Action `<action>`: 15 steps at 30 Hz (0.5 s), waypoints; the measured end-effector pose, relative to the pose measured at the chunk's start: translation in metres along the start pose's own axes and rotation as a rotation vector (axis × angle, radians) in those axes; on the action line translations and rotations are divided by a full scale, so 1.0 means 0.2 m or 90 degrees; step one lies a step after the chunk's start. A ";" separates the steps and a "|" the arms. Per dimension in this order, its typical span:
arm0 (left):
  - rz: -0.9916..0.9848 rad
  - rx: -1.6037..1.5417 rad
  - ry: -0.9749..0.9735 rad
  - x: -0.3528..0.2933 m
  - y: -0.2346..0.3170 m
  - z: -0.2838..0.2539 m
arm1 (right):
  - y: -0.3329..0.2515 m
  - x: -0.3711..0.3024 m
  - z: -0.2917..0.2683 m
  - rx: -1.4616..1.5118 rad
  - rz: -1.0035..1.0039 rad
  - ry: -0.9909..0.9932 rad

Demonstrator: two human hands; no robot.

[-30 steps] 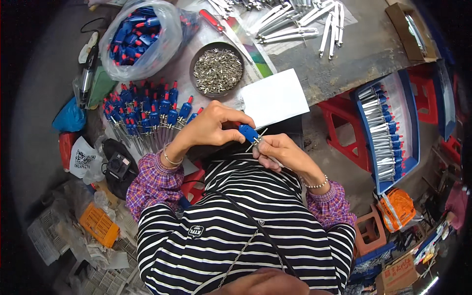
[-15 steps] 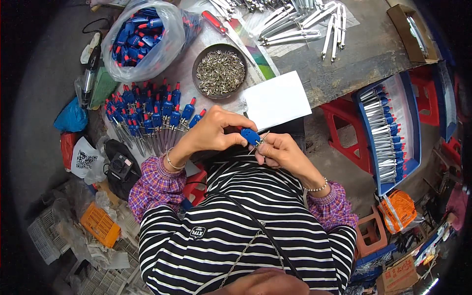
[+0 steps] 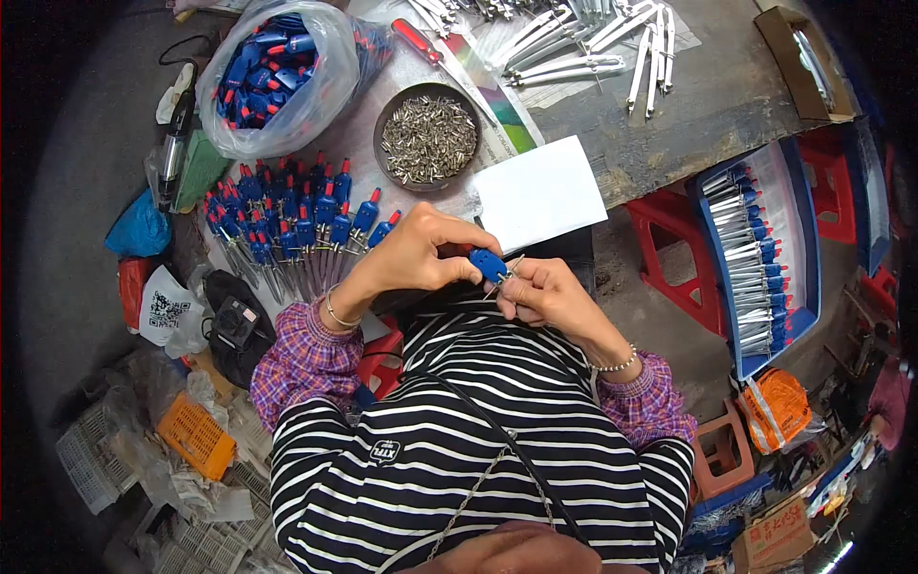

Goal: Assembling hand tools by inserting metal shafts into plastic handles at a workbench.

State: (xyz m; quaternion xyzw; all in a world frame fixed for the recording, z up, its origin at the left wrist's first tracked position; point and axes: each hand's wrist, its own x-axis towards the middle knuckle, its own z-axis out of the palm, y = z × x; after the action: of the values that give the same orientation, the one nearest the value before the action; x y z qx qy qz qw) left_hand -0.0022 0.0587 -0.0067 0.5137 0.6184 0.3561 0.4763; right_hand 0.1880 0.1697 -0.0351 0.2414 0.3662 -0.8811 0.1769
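Note:
Over my lap, both hands meet on a small drawing compass with a blue plastic head [image 3: 488, 265]. My left hand [image 3: 432, 251] pinches the head between thumb and fingers. On the other side, my right hand [image 3: 547, 295] grips the metal end, where thin metal pieces stick out by the fingertips; the rest of that end is hidden. Left of my left hand, many blue-headed compasses with red tips [image 3: 304, 230] lie fanned out on the table. Just beyond my hands sits a round bowl of small metal pins [image 3: 428, 142], beside a white paper pad [image 3: 540, 194].
A clear plastic bag [image 3: 330, 91] of blue and red heads stands at the far left. Loose metal compass legs [image 3: 612, 43] and a red-handled screwdriver [image 3: 418, 41] lie at the back. To the right, a blue tray [image 3: 803, 249] of compasses rests by red stools [image 3: 674, 268].
Hardly anything differs. Both hands keep the compass in the same place, with only slight finger movement.

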 end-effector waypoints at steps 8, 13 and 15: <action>0.013 -0.006 0.004 0.00 -0.02 0.00 | 0.00 0.00 0.01 0.013 0.005 0.004; 0.007 -0.006 0.003 0.00 -0.01 0.00 | -0.01 0.00 0.01 0.003 0.010 0.008; 0.012 -0.007 0.013 0.00 0.00 0.00 | -0.01 0.00 0.01 -0.001 0.002 0.012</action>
State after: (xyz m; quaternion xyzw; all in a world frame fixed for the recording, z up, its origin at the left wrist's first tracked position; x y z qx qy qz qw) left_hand -0.0017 0.0590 -0.0078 0.5130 0.6164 0.3692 0.4697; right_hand 0.1864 0.1693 -0.0323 0.2498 0.3684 -0.8782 0.1751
